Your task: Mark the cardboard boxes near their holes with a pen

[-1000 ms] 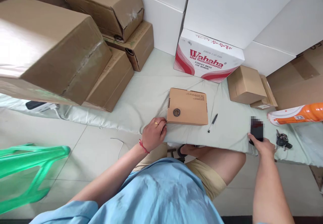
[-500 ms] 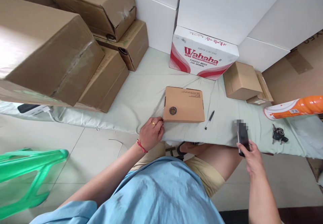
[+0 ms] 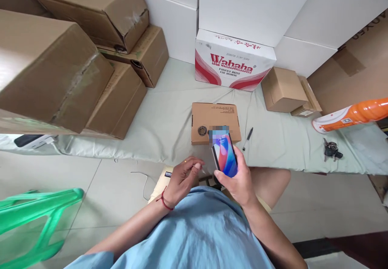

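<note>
My right hand [image 3: 239, 182] is closed around a phone [image 3: 228, 159] whose lit screen shows blue, red and white shapes. The phone is raised in front of my body, and its top end covers the front right part of a small brown cardboard box [image 3: 216, 117]. My left hand [image 3: 183, 180], with a ring and a red string bracelet, hovers to the left of the phone. Its fingers are loosely bent and nothing shows in them. A pen [image 3: 248, 138] lies on the cloth to the right of the small box.
Large cardboard boxes [image 3: 51, 70] are stacked at the left on the cloth-covered table [image 3: 163, 119]. A Wahaba-like printed white and red carton [image 3: 233, 62] stands against the wall. Rightward are smaller boxes [image 3: 285, 89], an orange bottle [image 3: 351, 115] and keys [image 3: 332, 149]. A green stool [image 3: 42, 208] stands left.
My right hand has brought the phone leftward from the table's right side, and its screen is now lit. My left hand has left the small box's front corner and drawn back.
</note>
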### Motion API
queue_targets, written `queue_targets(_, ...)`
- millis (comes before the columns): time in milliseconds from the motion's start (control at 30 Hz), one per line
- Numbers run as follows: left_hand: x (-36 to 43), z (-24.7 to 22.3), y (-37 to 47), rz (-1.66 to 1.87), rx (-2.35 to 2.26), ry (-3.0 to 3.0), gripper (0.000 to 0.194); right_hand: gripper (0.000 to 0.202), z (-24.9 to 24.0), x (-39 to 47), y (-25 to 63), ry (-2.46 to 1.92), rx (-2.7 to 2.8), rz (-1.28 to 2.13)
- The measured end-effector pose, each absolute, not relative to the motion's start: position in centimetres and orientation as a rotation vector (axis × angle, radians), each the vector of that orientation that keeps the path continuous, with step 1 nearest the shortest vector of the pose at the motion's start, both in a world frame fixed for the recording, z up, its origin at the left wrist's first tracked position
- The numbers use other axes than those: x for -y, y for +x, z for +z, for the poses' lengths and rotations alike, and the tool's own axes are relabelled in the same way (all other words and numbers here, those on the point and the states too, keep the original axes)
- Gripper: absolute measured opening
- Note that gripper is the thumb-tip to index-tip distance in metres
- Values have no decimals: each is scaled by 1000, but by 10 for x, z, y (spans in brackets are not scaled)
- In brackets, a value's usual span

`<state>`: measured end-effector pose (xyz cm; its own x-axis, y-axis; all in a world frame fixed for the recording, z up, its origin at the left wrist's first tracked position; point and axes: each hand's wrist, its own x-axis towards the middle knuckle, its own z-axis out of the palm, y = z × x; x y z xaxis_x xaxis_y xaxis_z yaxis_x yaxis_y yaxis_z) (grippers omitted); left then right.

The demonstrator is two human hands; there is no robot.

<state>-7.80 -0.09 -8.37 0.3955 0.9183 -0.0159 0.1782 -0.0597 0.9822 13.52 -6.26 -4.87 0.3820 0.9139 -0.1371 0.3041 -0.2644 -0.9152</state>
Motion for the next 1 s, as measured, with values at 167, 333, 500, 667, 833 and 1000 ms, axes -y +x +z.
queue_targets(167, 7, -58, -50, 679, -751, 767, 73, 104, -57, 51, 92, -1764, 1103, 854)
queue_targets(333, 1, -65, -41, 631, -772, 372, 81, 107, -72, 62, 72, -1708, 1147, 803)
queue_targets(500, 1, -80, -48, 646, -824, 250, 74, 99, -71, 68, 71, -1638, 1285, 804)
queue_targets(667, 6, -83, -53, 687, -776, 210, 74, 97, -71, 67, 70, -1581, 1413, 788)
queue_targets(833, 6, -85, -60, 696, -708, 191, 75, 98, -70, 65, 73, -1551, 1393, 864)
queue_targets(1000, 7, -86, -65, 659, -634, 208, 79, 85, -61, 64, 80, -1411, 1109, 1187)
